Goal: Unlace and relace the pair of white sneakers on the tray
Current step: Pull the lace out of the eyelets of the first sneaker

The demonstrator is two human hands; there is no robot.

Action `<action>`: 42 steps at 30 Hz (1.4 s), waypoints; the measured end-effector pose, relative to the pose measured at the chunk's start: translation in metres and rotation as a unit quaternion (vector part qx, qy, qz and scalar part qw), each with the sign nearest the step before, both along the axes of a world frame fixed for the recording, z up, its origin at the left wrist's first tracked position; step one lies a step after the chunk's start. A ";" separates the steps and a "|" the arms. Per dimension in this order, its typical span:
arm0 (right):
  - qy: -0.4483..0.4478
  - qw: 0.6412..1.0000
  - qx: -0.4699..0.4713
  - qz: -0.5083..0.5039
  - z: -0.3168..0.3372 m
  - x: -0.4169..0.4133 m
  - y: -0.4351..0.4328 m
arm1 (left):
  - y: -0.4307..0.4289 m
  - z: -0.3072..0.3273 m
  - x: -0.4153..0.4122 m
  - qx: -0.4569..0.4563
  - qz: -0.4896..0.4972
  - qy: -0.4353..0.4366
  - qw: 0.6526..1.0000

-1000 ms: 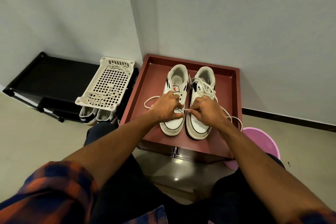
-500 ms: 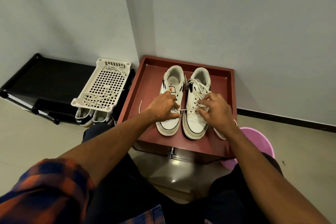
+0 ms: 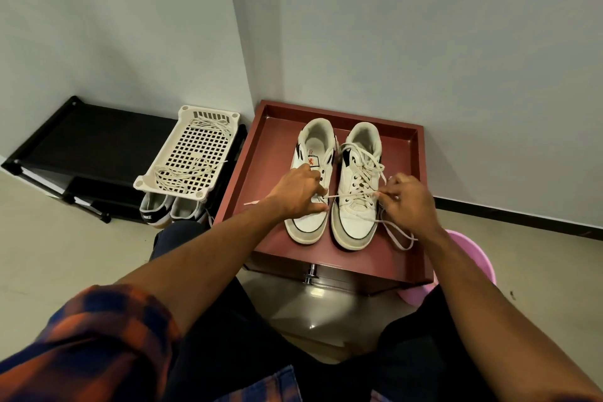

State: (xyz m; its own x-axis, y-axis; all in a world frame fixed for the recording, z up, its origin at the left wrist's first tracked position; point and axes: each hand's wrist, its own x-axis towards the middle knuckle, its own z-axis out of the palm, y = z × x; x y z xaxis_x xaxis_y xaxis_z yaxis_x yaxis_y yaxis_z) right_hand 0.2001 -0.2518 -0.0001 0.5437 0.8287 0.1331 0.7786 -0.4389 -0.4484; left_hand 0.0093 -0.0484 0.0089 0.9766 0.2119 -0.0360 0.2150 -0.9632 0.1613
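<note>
Against a pale corner wall, both hands pinch one lace [image 3: 354, 196] taut: left hand [image 3: 298, 194] over the left sneaker [image 3: 311, 186], right hand [image 3: 408, 202] beside the right sneaker [image 3: 357, 192], on a maroon tray [image 3: 404, 258]. Nearby shoe [image 3: 153, 210] reads "NIKE".

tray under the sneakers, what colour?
Dark red, maroon-like: the tray shows plainly in the head view, the only one given.
</note>
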 end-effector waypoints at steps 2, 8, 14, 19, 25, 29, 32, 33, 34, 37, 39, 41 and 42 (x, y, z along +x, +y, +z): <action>-0.002 0.999 -0.016 -0.033 -0.001 0.008 -0.012 | 0.000 -0.001 0.000 0.000 0.001 -0.001 1.000; -0.037 0.999 -0.003 -0.002 0.005 -0.018 0.013 | -0.001 -0.001 0.002 0.001 0.001 0.005 1.000; -0.058 0.986 -0.078 0.135 0.009 -0.064 0.062 | -0.002 0.000 0.001 -0.010 0.008 -0.007 1.000; -0.071 0.981 -0.114 0.139 0.013 -0.052 0.064 | 0.000 -0.005 -0.002 -0.020 0.013 -0.016 1.000; -0.088 0.975 -0.120 0.163 0.015 -0.046 0.058 | 0.000 -0.007 -0.001 -0.025 0.014 -0.021 0.999; -0.074 0.984 -0.088 0.135 0.024 -0.024 0.037 | 0.002 -0.007 -0.002 -0.028 0.021 -0.028 0.999; -0.089 0.988 -0.095 0.083 0.024 0.001 0.012 | 0.004 -0.005 -0.001 -0.022 0.012 -0.017 1.000; -0.089 0.989 -0.103 0.067 0.022 0.008 0.005 | 0.004 -0.004 0.001 -0.017 0.006 -0.010 1.000; -0.087 0.989 -0.109 0.052 0.021 0.014 -0.002 | 0.003 -0.005 0.003 -0.015 0.002 -0.006 1.000; -0.089 0.990 -0.108 0.018 0.019 0.014 -0.005 | 0.002 -0.005 0.002 -0.011 0.003 -0.008 1.000; -0.076 0.993 -0.092 0.000 0.023 0.001 0.004 | 0.003 -0.006 0.001 -0.006 0.004 -0.008 1.000; -0.079 0.993 -0.079 0.037 0.024 -0.016 0.018 | 0.003 -0.006 0.001 0.002 -0.001 -0.009 1.000; -0.083 0.991 -0.078 0.067 0.024 -0.026 0.027 | 0.003 -0.005 0.001 0.005 -0.004 -0.008 1.000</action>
